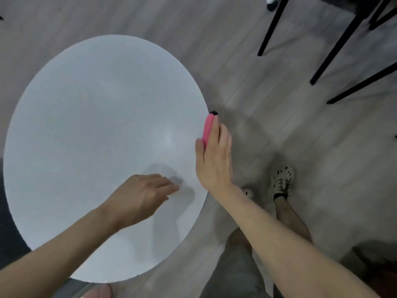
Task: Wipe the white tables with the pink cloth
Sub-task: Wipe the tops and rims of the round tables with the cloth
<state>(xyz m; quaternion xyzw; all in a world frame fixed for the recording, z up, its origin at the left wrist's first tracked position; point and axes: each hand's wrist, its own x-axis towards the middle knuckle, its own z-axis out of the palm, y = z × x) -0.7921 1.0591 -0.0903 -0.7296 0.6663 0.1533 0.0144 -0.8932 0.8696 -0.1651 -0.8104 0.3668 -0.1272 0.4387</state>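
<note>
1. Thumb and fingers of the right hand [214, 155] pinch the pink cloth [208, 129] against the right rim of the white table [96, 125], with the forearm stretched forward.
2. The left hand [141, 196] reaches over the near tabletop, fingers relaxed and extended, holding nothing.

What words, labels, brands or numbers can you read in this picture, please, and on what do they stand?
There is no readable text. The white table is blank, the pink cloth gripped by the right hand shows no print, and the dark marks on the shoe look like a pattern, not letters.
</note>
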